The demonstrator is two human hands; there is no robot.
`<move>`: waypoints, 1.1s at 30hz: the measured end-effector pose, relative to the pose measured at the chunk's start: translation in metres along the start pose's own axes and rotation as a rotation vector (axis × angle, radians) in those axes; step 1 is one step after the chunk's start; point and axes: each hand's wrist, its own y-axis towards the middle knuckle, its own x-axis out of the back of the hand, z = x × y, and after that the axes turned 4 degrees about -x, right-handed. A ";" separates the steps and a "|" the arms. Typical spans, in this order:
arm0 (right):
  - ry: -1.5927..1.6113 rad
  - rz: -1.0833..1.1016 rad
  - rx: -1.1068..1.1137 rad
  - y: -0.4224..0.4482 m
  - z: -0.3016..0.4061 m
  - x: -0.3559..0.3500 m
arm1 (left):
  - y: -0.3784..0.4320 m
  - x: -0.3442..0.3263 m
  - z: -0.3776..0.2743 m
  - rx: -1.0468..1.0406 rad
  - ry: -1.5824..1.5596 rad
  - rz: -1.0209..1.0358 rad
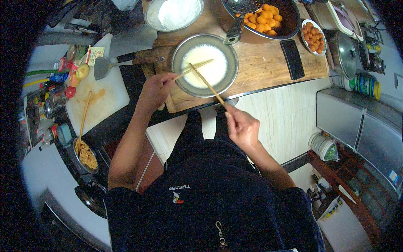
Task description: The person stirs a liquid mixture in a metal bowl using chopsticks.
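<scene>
A metal bowl (233,74) of pale, milky liquid rests near the front edge of a wooden board (255,66). My left hand (159,89), left of the bowl, holds a thin pale stick-like piece (201,64) that reaches over the liquid. Just outside the bowl's lower right rim, my right hand (242,126) grips a wooden chopstick (209,85) or a pair held together; I cannot tell which. Its far end crosses the pale piece above the liquid. Whether either tip is dipped in is unclear.
Behind stand a bowl of white powder (149,19) and a dark pot (296,19) with orange balls and a skimmer. A phone (292,60) and a plate of brown balls (325,47) lie right. Leftward are a spatula (102,67), a white cutting board (116,91) and a dish of fried pieces (85,156).
</scene>
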 end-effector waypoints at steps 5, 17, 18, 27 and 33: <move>-0.184 0.002 -0.166 0.010 -0.016 0.001 | -0.001 0.000 0.002 -0.106 0.015 -0.048; -0.035 0.024 -0.023 0.002 0.005 0.000 | 0.001 -0.007 0.009 -0.159 -0.004 -0.125; -0.077 0.013 -0.032 0.003 -0.002 -0.003 | 0.000 -0.006 0.006 -0.159 -0.004 -0.126; -0.035 0.041 -0.050 0.001 0.002 -0.004 | 0.001 0.003 -0.004 -0.078 0.068 -0.063; -0.035 -0.052 -0.002 0.006 0.001 -0.003 | 0.001 0.002 0.002 -0.058 0.141 -0.037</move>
